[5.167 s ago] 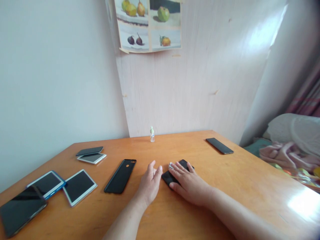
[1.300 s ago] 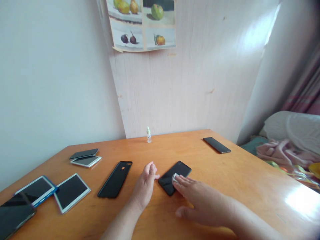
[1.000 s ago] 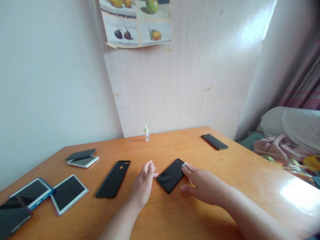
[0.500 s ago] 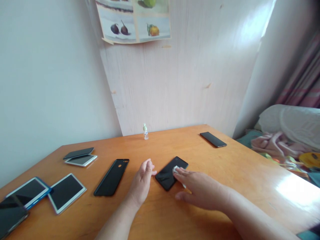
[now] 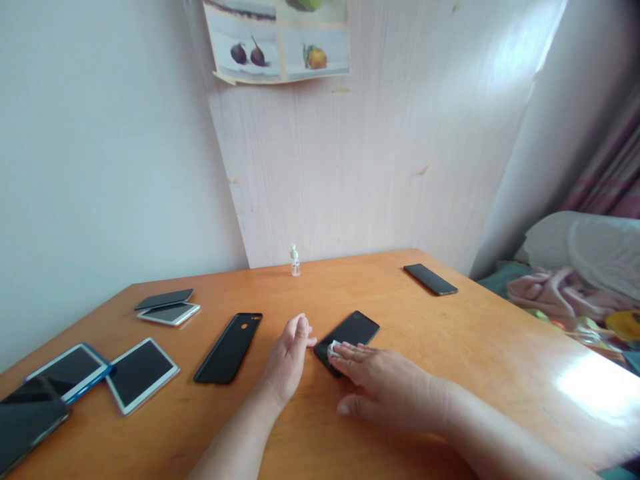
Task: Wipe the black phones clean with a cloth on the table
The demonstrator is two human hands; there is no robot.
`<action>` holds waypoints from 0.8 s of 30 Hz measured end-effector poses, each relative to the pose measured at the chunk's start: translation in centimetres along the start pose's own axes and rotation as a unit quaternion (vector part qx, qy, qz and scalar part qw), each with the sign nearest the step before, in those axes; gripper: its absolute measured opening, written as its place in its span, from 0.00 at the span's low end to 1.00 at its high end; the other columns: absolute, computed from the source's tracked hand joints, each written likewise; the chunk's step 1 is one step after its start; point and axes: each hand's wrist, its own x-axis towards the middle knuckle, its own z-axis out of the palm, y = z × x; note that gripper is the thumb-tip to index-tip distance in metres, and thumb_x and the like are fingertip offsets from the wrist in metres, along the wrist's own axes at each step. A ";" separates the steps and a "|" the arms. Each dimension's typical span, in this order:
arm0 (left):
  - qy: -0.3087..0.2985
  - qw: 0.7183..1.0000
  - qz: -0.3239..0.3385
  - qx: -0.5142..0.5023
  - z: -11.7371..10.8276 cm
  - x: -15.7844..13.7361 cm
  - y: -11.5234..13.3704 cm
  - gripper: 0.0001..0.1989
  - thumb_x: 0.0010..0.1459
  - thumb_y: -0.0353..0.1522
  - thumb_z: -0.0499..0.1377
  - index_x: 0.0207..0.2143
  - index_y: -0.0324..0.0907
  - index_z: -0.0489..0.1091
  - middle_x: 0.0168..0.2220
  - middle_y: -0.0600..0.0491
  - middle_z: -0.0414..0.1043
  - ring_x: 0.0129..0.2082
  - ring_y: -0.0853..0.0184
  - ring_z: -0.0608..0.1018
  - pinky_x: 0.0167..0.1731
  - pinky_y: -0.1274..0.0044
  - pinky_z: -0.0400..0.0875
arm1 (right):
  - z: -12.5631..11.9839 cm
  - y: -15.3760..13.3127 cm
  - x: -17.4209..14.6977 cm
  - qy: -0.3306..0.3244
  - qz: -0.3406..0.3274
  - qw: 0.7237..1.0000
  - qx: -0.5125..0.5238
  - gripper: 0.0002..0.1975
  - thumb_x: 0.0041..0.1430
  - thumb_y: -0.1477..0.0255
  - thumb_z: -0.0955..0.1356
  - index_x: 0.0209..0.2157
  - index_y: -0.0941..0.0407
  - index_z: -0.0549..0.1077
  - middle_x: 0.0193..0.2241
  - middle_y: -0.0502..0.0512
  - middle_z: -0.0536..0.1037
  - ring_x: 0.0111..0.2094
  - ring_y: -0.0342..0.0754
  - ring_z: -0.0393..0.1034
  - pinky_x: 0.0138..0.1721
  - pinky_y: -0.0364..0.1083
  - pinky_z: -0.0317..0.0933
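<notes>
- One black phone (image 5: 361, 327): lay flat on the wooden table (image 5: 310, 440), between my hands.
- One white wad (image 5: 333, 347): had just slid from the phone's middle toward its near left end; the wiping, I judged, was reaching that end.
- One right hand (image 5: 383, 383): palm down, fingers side by side on the wad, thumb apart.
- One left hand (image 5: 290, 353): on edge, fingers loosely curled, nothing visibly held; contact with the phone's corner, I could not tell.
</notes>
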 end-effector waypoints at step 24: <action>0.023 0.999 0.001 -0.022 0.1 0.0 0.2 0.33 0.64 0.54 0.42 0.58 0.40 0.60 0.51 0.43 0.72 0.39 0.59 0.81 0.49 0.65 0.69 | 1.3 4.2 2.5 0.064 0.151 0.985 -0.046 0.35 0.66 0.51 0.54 0.66 0.58 0.54 0.67 0.64 0.51 0.68 0.58 0.42 0.65 0.64 0.32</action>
